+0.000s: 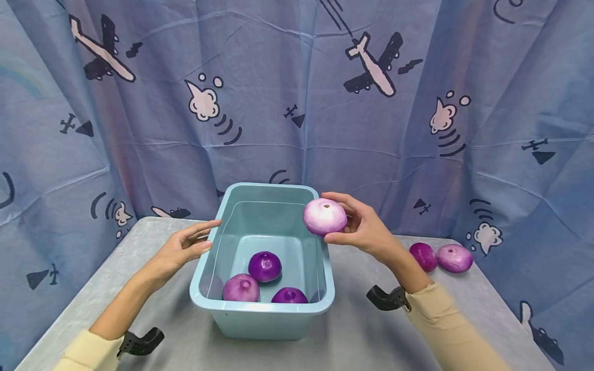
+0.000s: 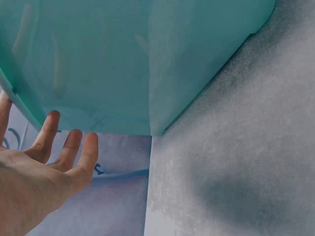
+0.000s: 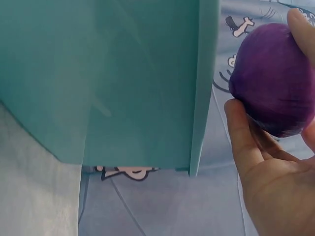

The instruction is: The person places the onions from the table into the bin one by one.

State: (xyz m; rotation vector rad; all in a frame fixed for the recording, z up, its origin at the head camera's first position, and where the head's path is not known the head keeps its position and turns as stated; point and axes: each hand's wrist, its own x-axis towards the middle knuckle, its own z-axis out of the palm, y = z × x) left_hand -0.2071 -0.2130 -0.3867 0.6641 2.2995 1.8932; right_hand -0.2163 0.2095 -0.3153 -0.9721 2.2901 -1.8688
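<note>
The left forearm (image 1: 127, 303) enters from 8 o'clock, slanting up to the left hand (image 1: 183, 245), which points toward 2 o'clock, its fingers extended and slightly parted, thumb beneath. The right forearm (image 1: 410, 270) enters from 4 o'clock; the right hand (image 1: 362, 226) points toward 10 o'clock, fingers and thumb bent in a grip.

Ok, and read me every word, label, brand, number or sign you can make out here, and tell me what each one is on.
There are none to read in any view.
The curtain carries only drawings, such as airplanes and clouds.
No lettering shows on the blue bin or on the onion in the right hand.
</note>
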